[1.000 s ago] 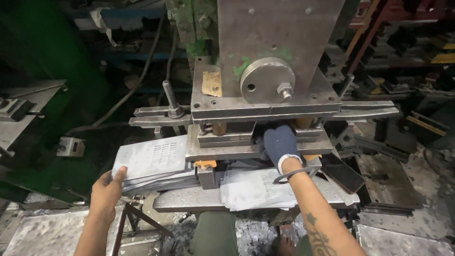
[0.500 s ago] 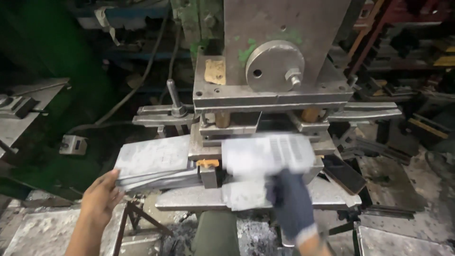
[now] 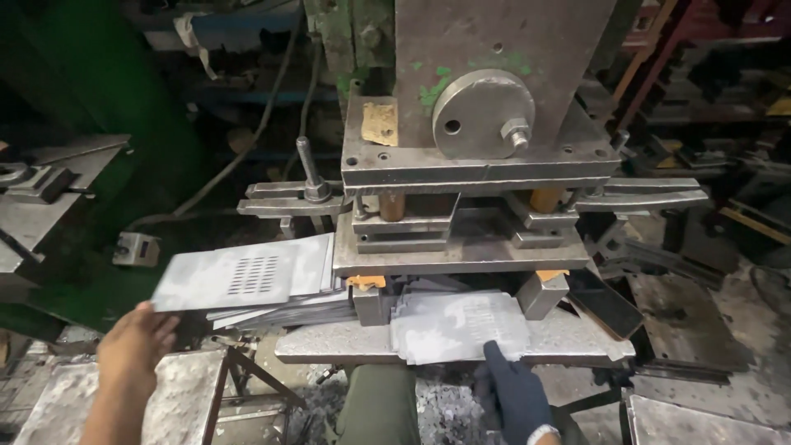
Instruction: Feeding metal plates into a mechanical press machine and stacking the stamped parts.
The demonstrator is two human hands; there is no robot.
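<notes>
A slotted metal sheet [image 3: 235,276] atop the stack [image 3: 272,309] left of the press [image 3: 478,165] is touched by the bare left hand [image 3: 132,350], fingers loose. A punched sheet [image 3: 457,325] on the press bed [image 3: 329,344] is pinched by the gloved right hand [image 3: 515,395].

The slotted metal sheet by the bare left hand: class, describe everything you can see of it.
The thin grey rectangular metal sheet with a block of punched slots looks like dull, smudged steel. It lies roughly flat, tilted slightly, topmost on a stack of similar grey sheets left of the grey steel press. The bare left hand touches its near left corner; how firmly cannot be told.
</notes>
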